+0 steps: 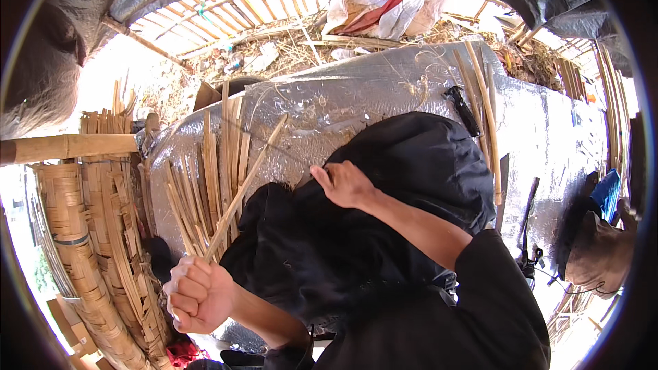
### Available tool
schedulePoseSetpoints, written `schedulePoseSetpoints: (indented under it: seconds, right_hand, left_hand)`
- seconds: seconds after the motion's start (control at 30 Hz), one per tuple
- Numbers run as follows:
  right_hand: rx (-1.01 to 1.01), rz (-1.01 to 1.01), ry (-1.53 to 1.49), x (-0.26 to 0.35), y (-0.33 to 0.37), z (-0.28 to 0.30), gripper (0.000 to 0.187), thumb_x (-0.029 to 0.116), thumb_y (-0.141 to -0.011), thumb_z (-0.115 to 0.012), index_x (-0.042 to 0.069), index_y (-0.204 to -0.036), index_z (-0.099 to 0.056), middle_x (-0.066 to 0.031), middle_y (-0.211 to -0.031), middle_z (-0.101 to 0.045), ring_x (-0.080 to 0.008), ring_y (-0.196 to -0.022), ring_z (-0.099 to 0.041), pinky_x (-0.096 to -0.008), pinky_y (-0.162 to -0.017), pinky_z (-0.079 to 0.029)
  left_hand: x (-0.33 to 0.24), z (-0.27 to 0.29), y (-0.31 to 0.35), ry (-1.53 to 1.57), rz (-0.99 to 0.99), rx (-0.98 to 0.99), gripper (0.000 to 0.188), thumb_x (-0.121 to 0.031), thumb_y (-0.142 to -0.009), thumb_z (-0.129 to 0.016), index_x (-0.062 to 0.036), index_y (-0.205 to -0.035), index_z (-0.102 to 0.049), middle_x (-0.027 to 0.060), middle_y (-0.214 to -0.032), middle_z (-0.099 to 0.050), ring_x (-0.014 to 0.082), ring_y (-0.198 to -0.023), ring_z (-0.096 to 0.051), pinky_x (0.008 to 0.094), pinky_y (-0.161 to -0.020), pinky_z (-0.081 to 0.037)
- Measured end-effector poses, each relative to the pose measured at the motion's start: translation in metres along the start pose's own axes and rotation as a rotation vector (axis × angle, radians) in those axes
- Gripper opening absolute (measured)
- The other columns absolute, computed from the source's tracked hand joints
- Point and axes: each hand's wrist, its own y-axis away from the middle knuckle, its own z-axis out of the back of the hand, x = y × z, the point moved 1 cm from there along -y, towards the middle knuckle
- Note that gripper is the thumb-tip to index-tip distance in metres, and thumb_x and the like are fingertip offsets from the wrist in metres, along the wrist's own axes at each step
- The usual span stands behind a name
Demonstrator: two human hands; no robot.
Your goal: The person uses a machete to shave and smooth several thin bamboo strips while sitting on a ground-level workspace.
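Observation:
My left hand (pixel 199 296), low on the left, is closed in a fist around the lower end of a long bamboo strip (pixel 245 190). The strip slants up and to the right from the fist. Over my dark-clothed lap, my right hand (pixel 346 185) is closed with its thumb along the top. A long, thin, dark blade (pixel 267 144), smeared by motion, runs up and left from it and passes behind the strip's upper end; its handle is hidden in the fingers. Beyond my left hand, a bunch of split bamboo strips (pixel 214 171) lies on a silvery sheet (pixel 329 99).
More bamboo strips (pixel 488 116) lie at right beside a black object (pixel 462 111). Tall woven bamboo rolls (pixel 68 226) stand at far left, below a bamboo pole (pixel 75 146). A slatted fence (pixel 240 10) and sacks (pixel 384 10) are behind. Part of another person (pixel 598 253) shows far right.

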Motion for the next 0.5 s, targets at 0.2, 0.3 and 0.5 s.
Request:
schedulePoseSetpoints:
  seconds: [0.2,0.3,0.5]
  right_hand:
    - [0.022,-0.113,0.028,-0.026,-0.036,0.011,0.077,0.058,-0.103,-0.036,-0.008,-0.082,-0.071,-0.0345,-0.087,-0.068,-0.0509,-0.09,-0.067,-0.0545,-0.083,-0.055]
    - [0.04,-0.041,0.07,0.036,0.007,0.029,0.074,0.06,-0.102,-0.039,-0.004,-0.084,-0.071,-0.0315,-0.078,-0.067,-0.0502,-0.084,-0.068,-0.0546,-0.078,-0.055]
    - [-0.048,0.368,0.005,0.079,0.06,0.038,0.056,0.051,-0.098,-0.056,0.006,-0.066,-0.054,-0.0159,-0.052,-0.059,-0.0378,-0.048,-0.062,-0.046,-0.044,-0.05]
  left_hand:
    - [-0.003,-0.005,-0.009,-0.005,0.019,0.09,0.045,-0.024,-0.092,-0.049,-0.0154,-0.055,-0.024,-0.0042,-0.05,-0.023,0.0099,-0.045,-0.018,0.0292,-0.05,-0.02]
    - [-0.006,-0.015,-0.002,-0.085,-0.016,-0.024,0.045,-0.025,-0.091,-0.049,-0.0147,-0.054,-0.025,-0.0015,-0.055,-0.03,0.0124,-0.052,-0.026,0.0291,-0.051,-0.023]
    - [-0.016,-0.029,-0.003,-0.23,-0.028,0.066,0.046,-0.035,-0.092,-0.05,-0.0144,-0.055,-0.034,0.0024,-0.065,-0.04,0.0167,-0.066,-0.038,0.0294,-0.055,-0.032]
